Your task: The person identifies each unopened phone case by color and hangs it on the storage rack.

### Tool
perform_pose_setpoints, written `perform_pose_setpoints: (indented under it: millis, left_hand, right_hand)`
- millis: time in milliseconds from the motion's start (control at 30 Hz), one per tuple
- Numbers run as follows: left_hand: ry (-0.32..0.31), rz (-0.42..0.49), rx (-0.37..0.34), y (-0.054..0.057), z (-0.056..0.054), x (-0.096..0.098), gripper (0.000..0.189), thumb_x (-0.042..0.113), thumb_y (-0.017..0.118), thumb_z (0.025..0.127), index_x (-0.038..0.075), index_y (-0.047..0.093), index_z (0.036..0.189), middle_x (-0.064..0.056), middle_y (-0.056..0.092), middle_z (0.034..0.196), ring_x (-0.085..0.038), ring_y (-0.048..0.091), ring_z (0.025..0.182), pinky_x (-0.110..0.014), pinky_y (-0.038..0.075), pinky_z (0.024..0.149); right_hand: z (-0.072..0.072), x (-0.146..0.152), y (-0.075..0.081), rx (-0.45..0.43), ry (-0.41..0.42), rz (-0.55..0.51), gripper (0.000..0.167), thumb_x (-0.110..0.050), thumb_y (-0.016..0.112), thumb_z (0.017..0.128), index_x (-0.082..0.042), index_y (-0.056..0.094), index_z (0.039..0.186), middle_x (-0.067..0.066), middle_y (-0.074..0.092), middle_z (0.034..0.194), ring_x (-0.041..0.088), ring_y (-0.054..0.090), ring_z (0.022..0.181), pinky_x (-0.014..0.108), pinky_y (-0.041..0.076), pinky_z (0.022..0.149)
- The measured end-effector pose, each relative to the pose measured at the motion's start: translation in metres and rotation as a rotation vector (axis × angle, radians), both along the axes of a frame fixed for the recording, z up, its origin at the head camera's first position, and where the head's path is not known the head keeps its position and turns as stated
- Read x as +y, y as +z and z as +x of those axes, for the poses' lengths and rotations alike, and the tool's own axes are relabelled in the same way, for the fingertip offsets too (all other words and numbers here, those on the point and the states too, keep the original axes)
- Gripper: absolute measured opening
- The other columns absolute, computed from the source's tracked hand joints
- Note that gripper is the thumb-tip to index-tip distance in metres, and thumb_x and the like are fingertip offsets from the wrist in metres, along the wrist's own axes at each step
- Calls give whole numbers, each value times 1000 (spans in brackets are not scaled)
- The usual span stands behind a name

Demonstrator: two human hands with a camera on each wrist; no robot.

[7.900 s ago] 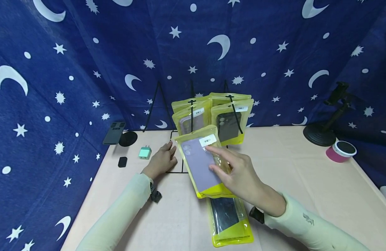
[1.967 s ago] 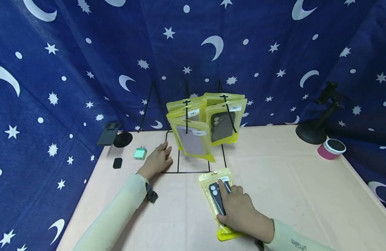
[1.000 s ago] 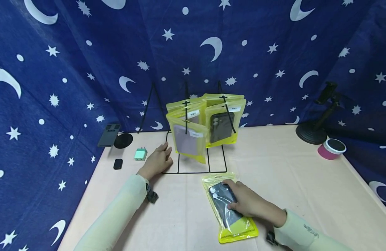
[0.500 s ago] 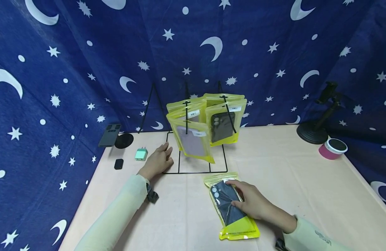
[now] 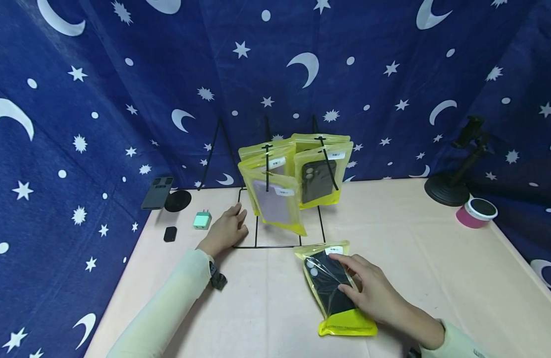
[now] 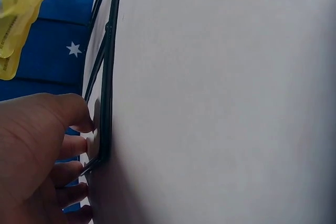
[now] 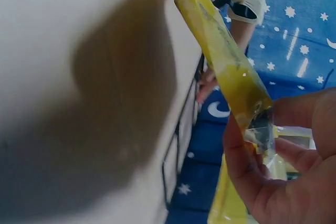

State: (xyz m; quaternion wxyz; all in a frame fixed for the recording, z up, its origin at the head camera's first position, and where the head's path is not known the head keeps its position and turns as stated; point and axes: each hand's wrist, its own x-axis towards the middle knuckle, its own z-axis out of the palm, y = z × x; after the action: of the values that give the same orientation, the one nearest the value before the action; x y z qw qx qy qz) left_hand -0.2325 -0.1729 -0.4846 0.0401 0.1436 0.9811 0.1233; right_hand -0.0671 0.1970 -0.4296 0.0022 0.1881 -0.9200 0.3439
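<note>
My right hand [image 5: 369, 286] pinches the right edge of a bagged phone case [image 5: 329, 283], dark with a white label and yellow bottom. The bag is tilted and lifted off the table; in the right wrist view it shows edge-on [image 7: 226, 56] between thumb and fingers. My left hand [image 5: 226, 231] holds the left base bar of a black wire display rack [image 5: 280, 246]. In the left wrist view, its curled fingers [image 6: 68, 171] meet the bar near the base corner. From the rack's hooks hang a lilac phone case bag [image 5: 273, 201], a dark one [image 5: 320, 179] and others behind.
Left of the rack are a mint charger plug [image 5: 202, 220], a small black object [image 5: 170, 234] and a phone on a round stand [image 5: 157, 193]. A black stand [image 5: 447, 189] and a pink tub [image 5: 474, 214] stand at the right. A patterned cloth hangs behind.
The lilac case bag, earlier in my right hand, now hangs on the rack. My right hand has taken the dark case bag from the table and raised it slightly. The left hand stays put.
</note>
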Motion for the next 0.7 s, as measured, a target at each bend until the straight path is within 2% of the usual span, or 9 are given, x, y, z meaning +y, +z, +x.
perform_pose_setpoints:
  millis: [333, 633, 667, 700]
  left_hand:
    - [1, -2, -5, 0, 1, 1, 58, 28, 50, 96, 5, 45, 149, -19, 30, 163, -39, 33, 150, -48, 35, 121]
    - [1, 6, -10, 2, 2, 2, 60, 29, 50, 95, 5, 44, 149, -18, 29, 164, -39, 33, 150, -47, 34, 122]
    - [0, 8, -9, 3, 3, 2, 60, 28, 51, 95, 5, 45, 149, -19, 29, 163, -39, 33, 150, -48, 34, 121]
    - [-2, 12, -7, 3, 3, 2, 59, 28, 51, 95, 4, 45, 149, -19, 30, 163, -39, 33, 150, -48, 34, 121]
  right_hand:
    - [-1, 14, 36, 265, -20, -28, 83, 9, 84, 69, -18, 54, 142, 2, 63, 104, 8, 60, 86, 12, 53, 56]
    - [-4, 21, 64, 436, -29, -6, 86, 10, 86, 64, -14, 57, 141, 0, 60, 103, 3, 55, 80, 8, 52, 58]
    - [-4, 22, 67, 460, -16, -18, 85, 10, 86, 64, -13, 58, 141, 1, 60, 103, 3, 55, 80, 7, 51, 58]
    - [-4, 22, 70, 480, -2, -29, 77, 2, 86, 71, -12, 58, 141, 1, 61, 103, 3, 56, 80, 6, 51, 59]
